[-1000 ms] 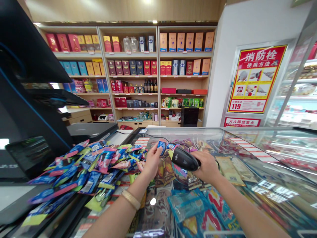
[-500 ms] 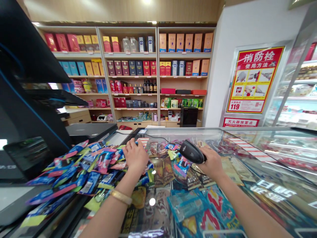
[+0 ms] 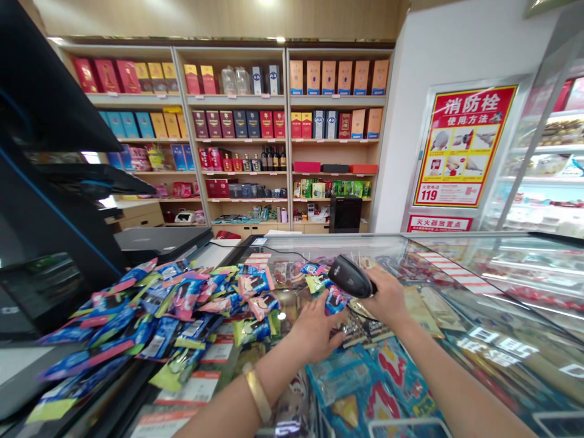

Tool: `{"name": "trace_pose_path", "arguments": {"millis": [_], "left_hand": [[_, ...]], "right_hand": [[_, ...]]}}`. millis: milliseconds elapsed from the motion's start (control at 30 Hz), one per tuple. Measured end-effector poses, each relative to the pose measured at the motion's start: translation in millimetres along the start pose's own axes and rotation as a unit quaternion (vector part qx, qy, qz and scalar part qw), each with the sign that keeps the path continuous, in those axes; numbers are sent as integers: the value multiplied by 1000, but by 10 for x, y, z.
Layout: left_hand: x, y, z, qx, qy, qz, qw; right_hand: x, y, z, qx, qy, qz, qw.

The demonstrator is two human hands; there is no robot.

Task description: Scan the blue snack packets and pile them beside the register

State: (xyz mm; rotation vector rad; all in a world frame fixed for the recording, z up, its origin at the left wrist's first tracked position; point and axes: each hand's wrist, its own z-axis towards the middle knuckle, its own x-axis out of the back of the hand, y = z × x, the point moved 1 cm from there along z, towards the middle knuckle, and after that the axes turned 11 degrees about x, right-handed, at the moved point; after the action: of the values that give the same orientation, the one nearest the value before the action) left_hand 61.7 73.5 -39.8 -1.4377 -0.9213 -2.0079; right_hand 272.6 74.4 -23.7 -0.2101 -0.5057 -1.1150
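My right hand (image 3: 387,299) is wrapped round a black handheld barcode scanner (image 3: 350,277), held above the glass counter with its head tilted to the left. My left hand (image 3: 314,328), with a gold bracelet on the wrist, has its fingers apart. Its fingertips are at a small blue and pink snack packet (image 3: 336,298) below the scanner; a firm grip on it is not visible. Just beyond lie a yellow-green packet (image 3: 318,283) and a blue one. A large pile of similar blue, pink and green packets (image 3: 182,298) spreads over the counter to the left.
Beneath the glass countertop (image 3: 314,244) lie bagged snacks, some in turquoise bags (image 3: 347,377). A black checkout terminal (image 3: 50,201) stands at the left. Shelves (image 3: 228,97) of boxed goods line the back wall, and a red fire-hydrant sign (image 3: 465,146) hangs at the right.
My left hand has moved right, from the edge of the packet pile to the packets under the scanner. My right hand still holds the scanner in nearly the same place.
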Motion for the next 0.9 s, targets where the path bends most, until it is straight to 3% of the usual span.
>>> {"name": "trace_pose_path", "arguments": {"millis": [133,267,433,533,600,733,900], "left_hand": [[46,-39,5,29,16,-24,999],[78,-119,85,58,96,-198,974],[97,-269,226,170,185,-476,843],[148,-322,263,191,201,-574,770],[188,-341,263,199,224,-602,740],[222,-376,252,217,262,-613,713],[228,-389,242,236,277,-603,710]], "right_hand": [[3,-1,3,-5,0,2,1000],[-12,10,-11,-2,3,-3,1000],[3,2,-12,6,20,-5,1000],[23,-27,10,12,21,-1,1000],[33,-57,30,26,22,8,999],[44,-122,59,46,14,23,999],[31,-155,56,48,-28,28,998]]}}
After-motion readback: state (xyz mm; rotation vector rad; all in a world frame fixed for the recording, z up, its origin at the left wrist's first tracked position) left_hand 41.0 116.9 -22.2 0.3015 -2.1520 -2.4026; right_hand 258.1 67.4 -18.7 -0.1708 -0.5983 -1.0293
